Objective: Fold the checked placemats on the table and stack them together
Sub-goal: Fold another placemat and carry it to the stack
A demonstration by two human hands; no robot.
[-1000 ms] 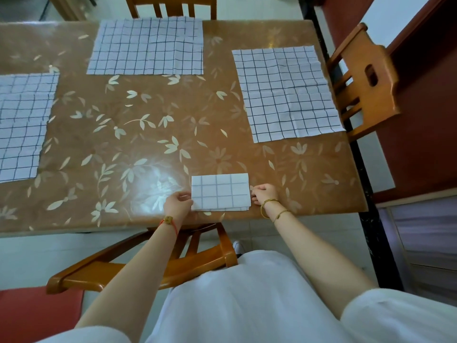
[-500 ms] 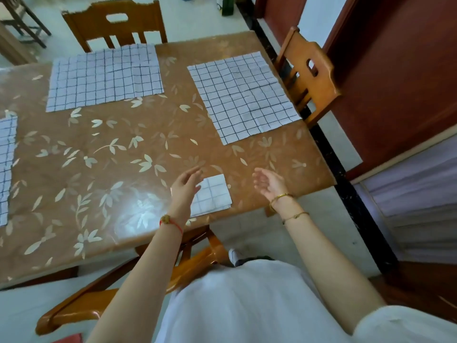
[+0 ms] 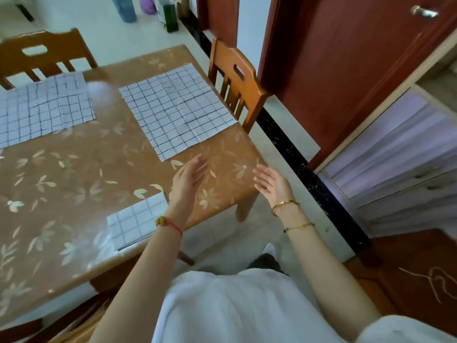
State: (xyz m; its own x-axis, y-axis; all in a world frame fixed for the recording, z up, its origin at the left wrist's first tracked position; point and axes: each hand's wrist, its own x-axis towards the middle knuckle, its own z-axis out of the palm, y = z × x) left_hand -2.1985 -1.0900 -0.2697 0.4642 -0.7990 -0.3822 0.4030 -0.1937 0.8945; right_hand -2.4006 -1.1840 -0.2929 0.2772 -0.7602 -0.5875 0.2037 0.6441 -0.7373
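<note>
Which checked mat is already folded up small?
The small white checked placemat at the near edge of the brown flowered table. The middle checked placemat and the far-left checked placemat lie spread open, farther back.

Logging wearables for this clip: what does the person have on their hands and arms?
Left hand: ungloved, red cord bracelet with a gold bead at the wrist. Right hand: ungloved, gold bangle at the wrist, thin gold chain further up. Forearms unsleeved.
</note>
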